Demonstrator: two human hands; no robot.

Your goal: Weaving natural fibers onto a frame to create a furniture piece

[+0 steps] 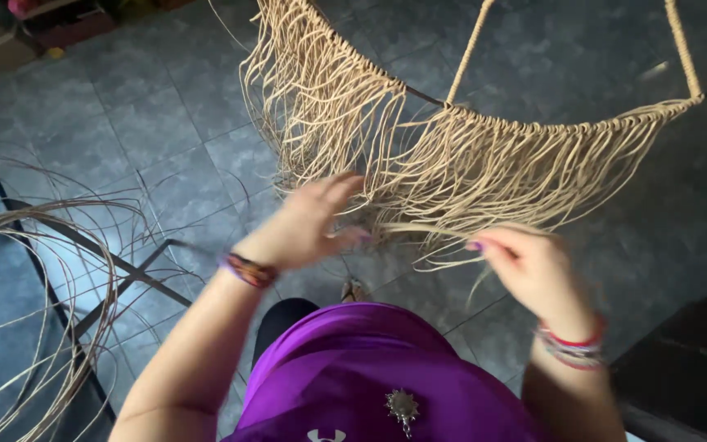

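Clad in a bright purple top (370,368) with a small spiky silver brooch (403,407) pinned below both hands. Bare forearms. Beaded band (249,269), dark with orange, just behind the left hand (304,225); behind the right hand (533,266), stacked red and pale bracelets (573,345), perhaps beaded, too blurred to tell.

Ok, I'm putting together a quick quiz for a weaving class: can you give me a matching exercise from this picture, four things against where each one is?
Things:
1. left hand
2. right hand
3. loose cane strands
4. tan cord fringe

Places:
A. hanging from the curved frame rim
B. pinching strands at the fringe's lower right
C. spread over the floor at the left
D. fingers spread against the fringe's lower middle

Pairs: 1-D, 2-B, 3-C, 4-A
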